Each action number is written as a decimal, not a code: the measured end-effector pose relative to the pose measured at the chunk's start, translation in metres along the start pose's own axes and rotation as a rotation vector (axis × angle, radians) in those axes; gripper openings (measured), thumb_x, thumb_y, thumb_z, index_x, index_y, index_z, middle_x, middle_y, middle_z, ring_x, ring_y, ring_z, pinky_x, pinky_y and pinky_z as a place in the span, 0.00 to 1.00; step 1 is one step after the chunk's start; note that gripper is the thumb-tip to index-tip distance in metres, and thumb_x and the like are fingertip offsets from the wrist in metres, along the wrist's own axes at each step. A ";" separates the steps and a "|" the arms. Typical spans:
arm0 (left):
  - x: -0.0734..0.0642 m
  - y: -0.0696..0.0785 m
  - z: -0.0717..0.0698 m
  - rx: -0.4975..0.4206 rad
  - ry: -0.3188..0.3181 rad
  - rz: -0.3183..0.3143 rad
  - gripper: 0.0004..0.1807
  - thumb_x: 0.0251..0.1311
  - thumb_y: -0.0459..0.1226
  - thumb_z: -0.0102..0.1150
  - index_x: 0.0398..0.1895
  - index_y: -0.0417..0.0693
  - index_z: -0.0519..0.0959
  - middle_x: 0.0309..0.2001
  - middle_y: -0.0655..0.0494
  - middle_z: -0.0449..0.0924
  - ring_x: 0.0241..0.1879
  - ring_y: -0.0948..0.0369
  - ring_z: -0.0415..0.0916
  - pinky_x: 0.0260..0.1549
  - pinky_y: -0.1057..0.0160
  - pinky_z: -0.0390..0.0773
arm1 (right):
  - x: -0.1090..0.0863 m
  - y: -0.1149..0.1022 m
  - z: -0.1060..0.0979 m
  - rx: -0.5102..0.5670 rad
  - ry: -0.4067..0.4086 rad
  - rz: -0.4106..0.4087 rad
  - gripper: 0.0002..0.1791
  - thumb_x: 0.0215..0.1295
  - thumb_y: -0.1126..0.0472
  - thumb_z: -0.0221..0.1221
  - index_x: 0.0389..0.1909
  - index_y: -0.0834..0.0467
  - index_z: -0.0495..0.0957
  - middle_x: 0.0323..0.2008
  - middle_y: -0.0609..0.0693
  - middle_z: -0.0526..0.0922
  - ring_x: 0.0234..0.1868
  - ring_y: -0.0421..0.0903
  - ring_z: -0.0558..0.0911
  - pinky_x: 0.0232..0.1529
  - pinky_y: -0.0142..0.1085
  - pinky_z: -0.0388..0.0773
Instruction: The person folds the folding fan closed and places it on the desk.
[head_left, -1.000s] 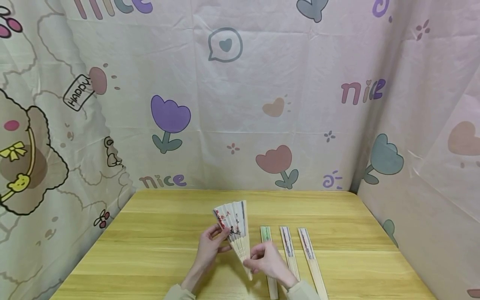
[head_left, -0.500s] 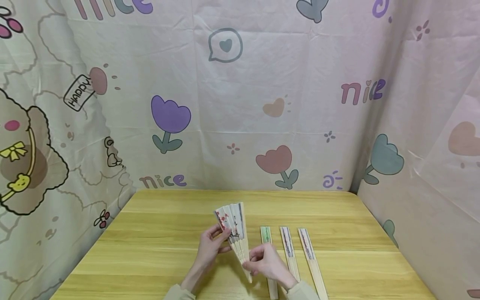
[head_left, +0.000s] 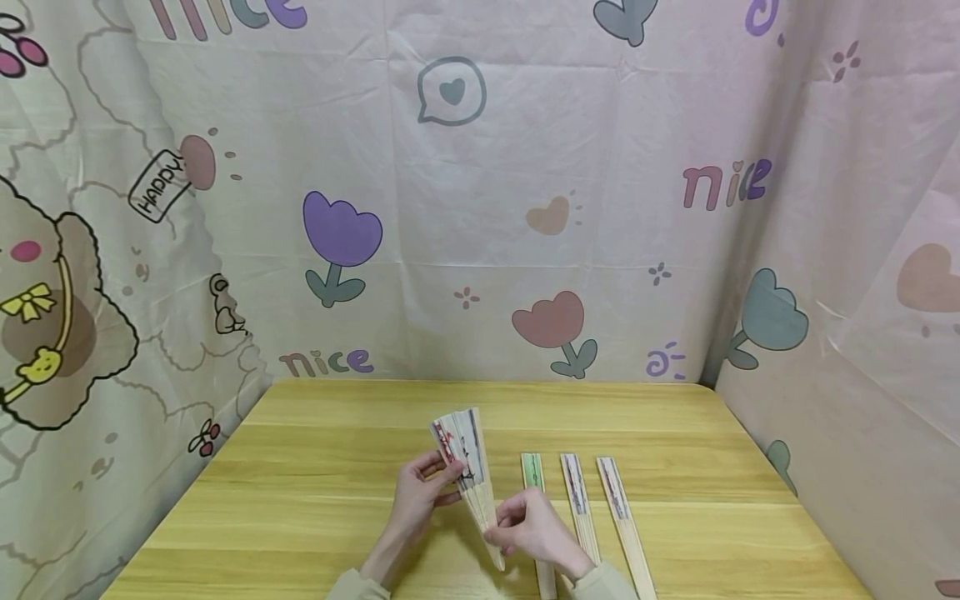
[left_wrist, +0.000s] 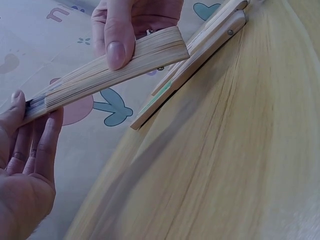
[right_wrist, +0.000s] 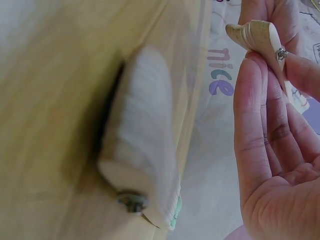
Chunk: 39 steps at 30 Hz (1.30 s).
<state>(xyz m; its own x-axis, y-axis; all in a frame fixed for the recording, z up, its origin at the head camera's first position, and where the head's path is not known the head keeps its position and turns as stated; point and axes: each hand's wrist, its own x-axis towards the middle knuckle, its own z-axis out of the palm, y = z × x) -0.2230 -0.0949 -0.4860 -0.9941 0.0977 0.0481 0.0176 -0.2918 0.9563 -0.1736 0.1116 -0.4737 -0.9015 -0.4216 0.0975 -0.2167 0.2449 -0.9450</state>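
Observation:
Both hands hold a partly spread folding fan [head_left: 472, 462] above the table, its white leaf painted with red blossoms and dark branches. My left hand [head_left: 422, 487] pinches the left edge, thumb in front on the leaf and fingers behind. Down at the bare ribs, my right hand [head_left: 531, 527] pinches the fan near its pivot end. The left wrist view shows the ribs of this fan [left_wrist: 130, 62] stacked close together, with the right thumb [left_wrist: 117, 52] lying on them. A metal pivot pin [right_wrist: 281, 53] pokes out beside the right fingers in the right wrist view.
Three folded fans lie side by side on the wooden table [head_left: 300, 492]: a green-topped fan [head_left: 532, 471] partly under the right hand, a middle fan [head_left: 576, 492] and a right-hand fan [head_left: 618, 500]. A printed cloth [head_left: 450, 208] hangs behind and at the sides.
The fan has narrowed, its right edge swinging left toward the left hand. Its pivot end has dropped slightly. Both hands keep their hold and barely shift; the three table fans stay put.

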 end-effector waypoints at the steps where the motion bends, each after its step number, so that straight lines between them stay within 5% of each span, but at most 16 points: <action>1: 0.000 0.000 0.000 -0.001 0.002 -0.006 0.16 0.60 0.27 0.65 0.49 0.27 0.78 0.33 0.60 0.87 0.33 0.62 0.87 0.35 0.59 0.93 | 0.000 0.000 0.000 0.002 -0.002 0.000 0.09 0.56 0.66 0.70 0.22 0.67 0.83 0.20 0.65 0.83 0.18 0.36 0.78 0.18 0.24 0.79; 28: 0.001 0.003 0.004 0.043 -0.020 -0.012 0.21 0.63 0.30 0.64 0.55 0.24 0.75 0.41 0.58 0.84 0.37 0.63 0.85 0.34 0.63 0.92 | 0.000 -0.001 -0.001 -0.011 -0.013 -0.012 0.08 0.56 0.66 0.70 0.23 0.67 0.84 0.20 0.67 0.83 0.18 0.36 0.79 0.19 0.33 0.86; 35: 0.000 0.002 0.003 0.018 -0.015 -0.024 0.20 0.62 0.28 0.64 0.55 0.24 0.74 0.38 0.58 0.88 0.36 0.62 0.87 0.35 0.63 0.92 | 0.000 -0.001 -0.001 -0.020 -0.020 -0.011 0.09 0.57 0.66 0.70 0.22 0.68 0.84 0.20 0.70 0.82 0.17 0.35 0.77 0.16 0.21 0.74; 39: 0.001 0.001 0.002 0.007 -0.017 -0.031 0.17 0.63 0.28 0.63 0.52 0.27 0.77 0.35 0.61 0.89 0.35 0.63 0.87 0.35 0.62 0.93 | 0.000 -0.001 -0.001 -0.024 -0.025 -0.020 0.09 0.56 0.66 0.70 0.22 0.68 0.84 0.19 0.70 0.82 0.16 0.35 0.77 0.16 0.22 0.76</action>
<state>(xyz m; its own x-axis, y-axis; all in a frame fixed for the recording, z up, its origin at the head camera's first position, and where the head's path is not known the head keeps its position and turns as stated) -0.2234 -0.0932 -0.4839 -0.9921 0.1229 0.0234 -0.0122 -0.2817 0.9594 -0.1735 0.1126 -0.4725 -0.8873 -0.4483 0.1082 -0.2438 0.2569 -0.9352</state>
